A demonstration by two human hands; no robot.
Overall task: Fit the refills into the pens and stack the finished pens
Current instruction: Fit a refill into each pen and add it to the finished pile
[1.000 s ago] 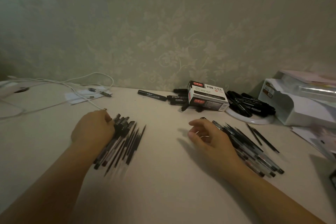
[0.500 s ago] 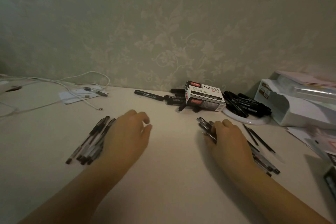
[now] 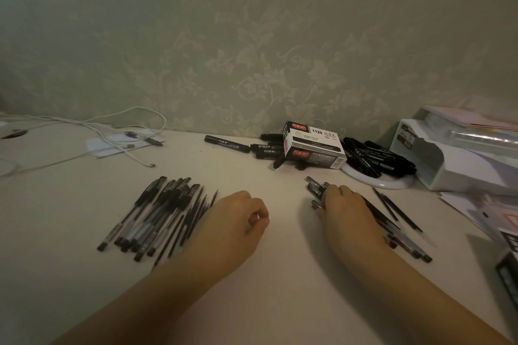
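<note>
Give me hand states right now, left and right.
Left hand: loosely curled, holding nothing, beside the pile of finished pens.
Right hand: lies on the pile of pens; grip cannot be told.

White cable (image 3: pixel 131 152), marker box (image 3: pixel 314 145), loose black markers (image 3: pixel 378 158), white organizer (image 3: pixel 454 165).

Left hand (image 3: pixel 234 221) beside stacked pens (image 3: pixel 157 218); right hand (image 3: pixel 346 210) covers loose pens (image 3: pixel 315 190).

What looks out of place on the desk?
Nothing damaged or spilled. Oddities: the marker box sits tilted atop loose markers, one marker lies apart to their left, and two thin refills lie apart from the right pile.
</note>
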